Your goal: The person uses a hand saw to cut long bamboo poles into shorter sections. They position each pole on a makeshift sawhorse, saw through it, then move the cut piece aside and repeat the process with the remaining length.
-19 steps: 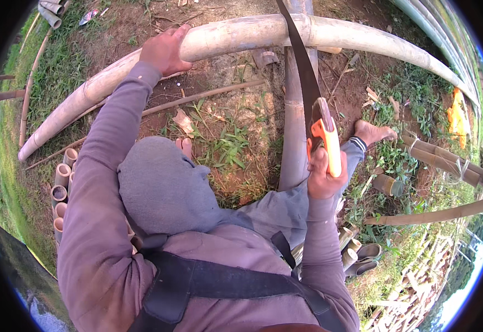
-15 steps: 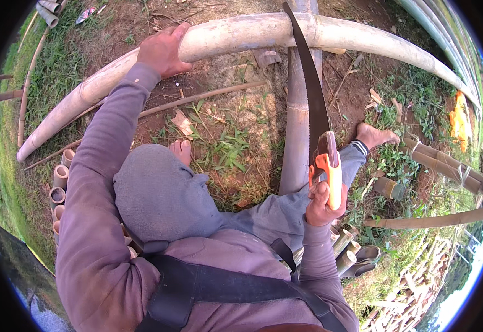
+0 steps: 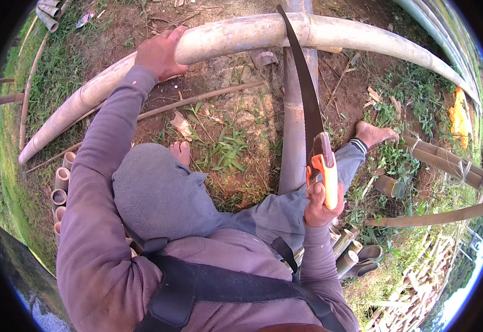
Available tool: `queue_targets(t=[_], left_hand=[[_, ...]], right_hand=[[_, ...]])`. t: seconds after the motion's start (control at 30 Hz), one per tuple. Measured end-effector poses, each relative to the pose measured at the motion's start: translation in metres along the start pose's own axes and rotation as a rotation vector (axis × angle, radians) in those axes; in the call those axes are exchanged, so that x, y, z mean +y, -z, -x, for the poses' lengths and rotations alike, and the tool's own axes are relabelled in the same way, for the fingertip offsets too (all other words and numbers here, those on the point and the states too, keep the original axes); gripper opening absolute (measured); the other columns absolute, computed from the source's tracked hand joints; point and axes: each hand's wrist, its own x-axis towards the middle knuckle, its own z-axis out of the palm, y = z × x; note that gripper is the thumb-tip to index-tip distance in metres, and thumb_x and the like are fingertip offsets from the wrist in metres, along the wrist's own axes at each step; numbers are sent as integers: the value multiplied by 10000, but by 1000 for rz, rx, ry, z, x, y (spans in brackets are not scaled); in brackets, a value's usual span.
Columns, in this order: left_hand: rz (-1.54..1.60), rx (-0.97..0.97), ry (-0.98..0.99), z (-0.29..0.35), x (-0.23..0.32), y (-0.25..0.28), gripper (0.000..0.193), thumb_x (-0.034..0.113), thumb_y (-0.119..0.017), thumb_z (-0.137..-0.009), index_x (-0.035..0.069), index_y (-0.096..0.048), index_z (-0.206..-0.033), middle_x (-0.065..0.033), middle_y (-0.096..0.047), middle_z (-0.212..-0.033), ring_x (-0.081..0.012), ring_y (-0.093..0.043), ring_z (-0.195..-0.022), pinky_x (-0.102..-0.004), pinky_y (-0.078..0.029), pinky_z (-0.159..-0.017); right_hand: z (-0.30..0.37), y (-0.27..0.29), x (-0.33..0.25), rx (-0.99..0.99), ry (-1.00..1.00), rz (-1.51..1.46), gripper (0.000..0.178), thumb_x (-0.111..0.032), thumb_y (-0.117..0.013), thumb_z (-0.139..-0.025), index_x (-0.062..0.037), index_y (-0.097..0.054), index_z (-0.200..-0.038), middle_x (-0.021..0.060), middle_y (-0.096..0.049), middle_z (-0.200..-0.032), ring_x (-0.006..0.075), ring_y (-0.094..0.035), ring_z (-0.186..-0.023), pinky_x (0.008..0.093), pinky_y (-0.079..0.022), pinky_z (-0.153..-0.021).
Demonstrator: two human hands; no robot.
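A thick pale bamboo pole (image 3: 236, 37) stretches across the far side, lying over a greyish bamboo support (image 3: 293, 127). Wrapped over the pole left of the support is my left hand (image 3: 161, 54), gripping it from above. My right hand (image 3: 323, 206) is closed round the orange handle of a hand saw (image 3: 309, 102). Its long, dark, curved blade points away from me, and the toothed edge faces left. Near the tip the blade crosses the pole just left of a node, close to the support. I cannot tell how deep any cut is.
Short cut bamboo pieces (image 3: 61, 180) stand at my left, and others (image 3: 347, 260) lie at my right beside dark boots (image 3: 367, 259). Tied bamboo (image 3: 446, 163) and an orange cloth (image 3: 460, 118) are farther right. A thin bamboo strip (image 3: 197, 98) lies on the ground before me.
The saw and my right hand have shifted slightly left, and the blade tip sits a little lower. My left hand keeps its hold on the pole.
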Motion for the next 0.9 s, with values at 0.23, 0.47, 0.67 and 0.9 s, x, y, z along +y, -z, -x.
queue_targets(t=[0.23, 0.47, 0.67, 0.9], left_hand=[[23, 25, -33, -2, 9, -3, 1079, 480, -865, -695, 204, -391, -1624, -169, -634, -1442, -372, -669, -1256, -469, -551, -1088], [72, -4, -9, 2, 3, 7, 1035, 471, -880, -709, 202, -425, -1599, -165, -659, -1400, -366, -691, -1213, -464, -569, -1053], [192, -97, -70, -13, -1, 7, 1159, 527, -964, -612, 158, -435, -1575, -231, -706, -1316, -422, -690, -1210, -489, -530, -1084], [306, -231, -275, -48, 16, 29, 1221, 496, -942, -605, 70, -400, -1612, -293, -705, -1294, -453, -685, -1211, -498, -530, -1082]], right_hand=[[-178, -124, -5, -41, 47, -118, 268, -224, -821, -983, 5, -684, -1011, 5, -697, -772, 64, -644, -725, 238, -504, -652], [-130, -81, 44, -56, -15, -241, 635, -177, -749, -945, 62, -502, -1478, 152, -617, -1333, 228, -584, -1269, 410, -468, -1096], [-158, -68, 148, -346, -327, 283, 845, -435, -769, -899, 81, -492, -1507, 297, -610, -1452, 358, -612, -1351, 424, -455, -1157], [-229, -94, 192, -579, -653, -312, 997, -530, -846, -846, 49, -463, -1561, 233, -650, -1406, 291, -672, -1224, 390, -505, -1075]])
